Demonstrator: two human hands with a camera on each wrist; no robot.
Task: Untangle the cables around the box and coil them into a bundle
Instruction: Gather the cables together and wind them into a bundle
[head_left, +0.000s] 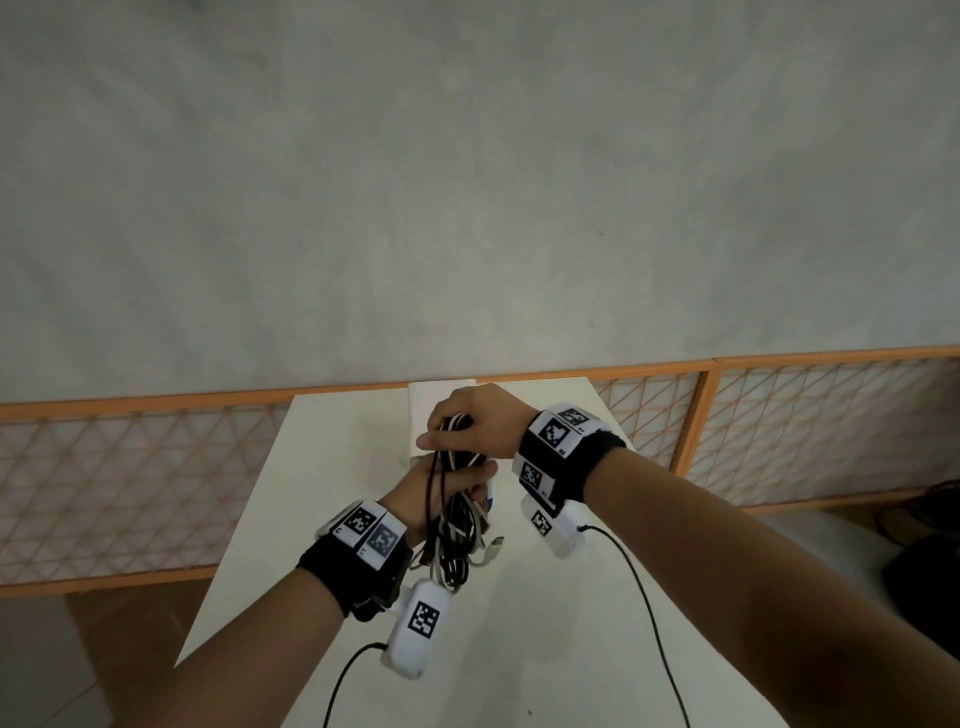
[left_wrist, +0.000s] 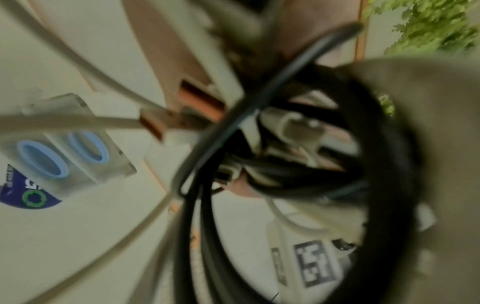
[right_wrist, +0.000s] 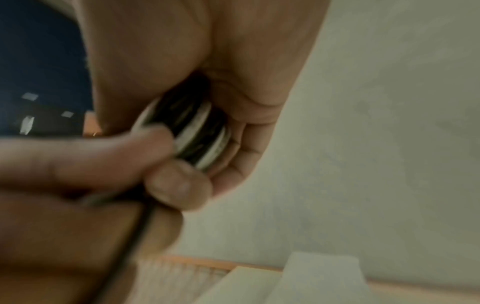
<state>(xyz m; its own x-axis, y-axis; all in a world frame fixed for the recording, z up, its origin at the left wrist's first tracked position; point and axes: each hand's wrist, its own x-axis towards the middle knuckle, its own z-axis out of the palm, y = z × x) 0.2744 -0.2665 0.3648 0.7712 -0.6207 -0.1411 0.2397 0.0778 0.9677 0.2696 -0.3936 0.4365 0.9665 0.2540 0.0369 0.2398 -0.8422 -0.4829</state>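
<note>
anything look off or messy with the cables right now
Nothing damaged. The cable bundle is loose: both the left hand and right hand grip it above the table, but connector ends dangle free below.

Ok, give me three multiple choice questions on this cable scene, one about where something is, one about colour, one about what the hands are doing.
1. Where is the cable bundle?
A. flat on the table
B. held above the table
C. on the floor

2. What colours are the cables?
A. black and white
B. red and yellow
C. all blue

3. What are the hands doing?
A. both gripping the bundle
B. both resting open
C. only one holds it

Answers: B, the loops hang between the hands; A, dark and pale strands show; A, the right hand and left hand both curl round it.
</note>
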